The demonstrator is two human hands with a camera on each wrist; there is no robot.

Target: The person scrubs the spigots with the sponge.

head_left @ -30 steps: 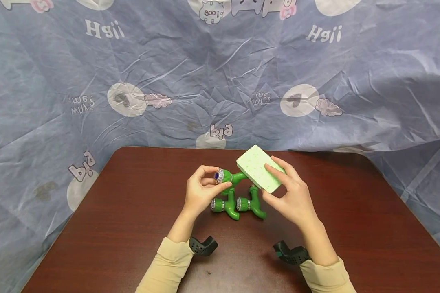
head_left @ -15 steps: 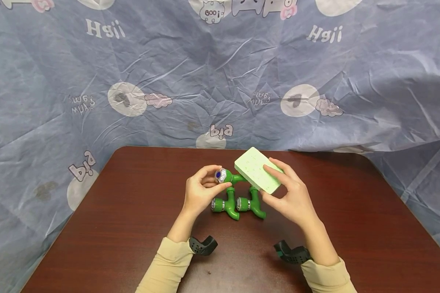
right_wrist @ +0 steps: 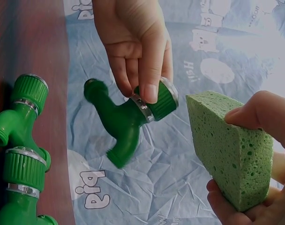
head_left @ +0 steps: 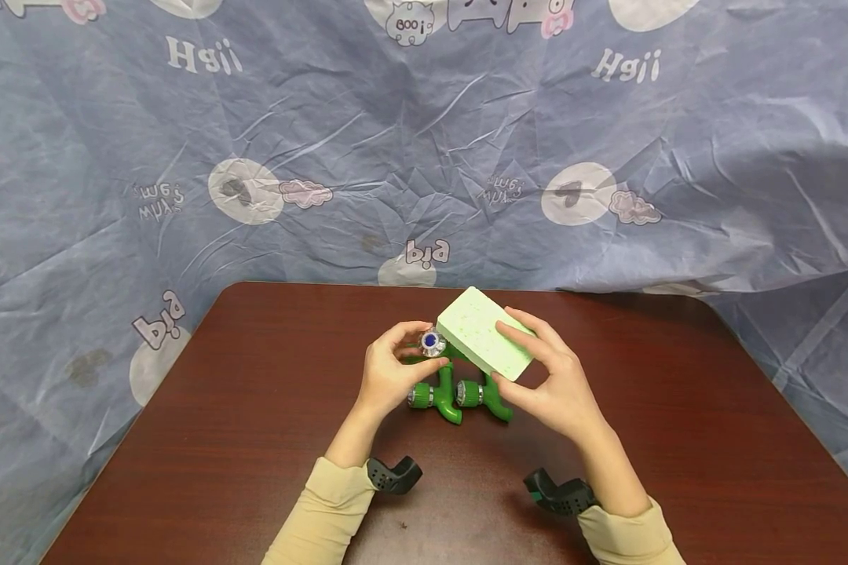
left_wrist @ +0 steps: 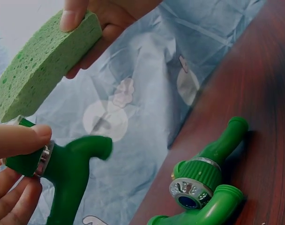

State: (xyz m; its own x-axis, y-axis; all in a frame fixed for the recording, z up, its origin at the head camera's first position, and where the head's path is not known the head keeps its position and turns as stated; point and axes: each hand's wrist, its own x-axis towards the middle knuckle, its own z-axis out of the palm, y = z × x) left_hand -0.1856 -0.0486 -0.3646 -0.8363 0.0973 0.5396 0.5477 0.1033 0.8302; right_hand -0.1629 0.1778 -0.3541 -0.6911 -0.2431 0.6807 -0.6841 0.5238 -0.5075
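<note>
My left hand (head_left: 385,373) pinches a green plastic tap (right_wrist: 121,123) by its ribbed knob, between thumb and fingers, above the table. The knob's silver end with a blue centre (head_left: 431,340) faces the head camera; the sponge hides much of the tap's body there. In my right hand (head_left: 561,380) is a light green rectangular sponge (head_left: 484,331), gripped between thumb and fingers and tilted. A narrow gap separates sponge and knob in the right wrist view. Below the hands, two more green taps lie side by side on the table, a left one (head_left: 447,399) and a right one (head_left: 493,400).
The dark reddish-brown table (head_left: 254,439) extends around the taps. A wrinkled blue-grey printed cloth (head_left: 367,157) hangs behind its far edge. Black wrist mounts, a left one (head_left: 394,475) and a right one (head_left: 560,493), sit near the sleeve cuffs.
The sponge has moved left and slightly down with my right hand, covering more of the held tap. My left hand has turned the tap so its knob end faces the head camera.
</note>
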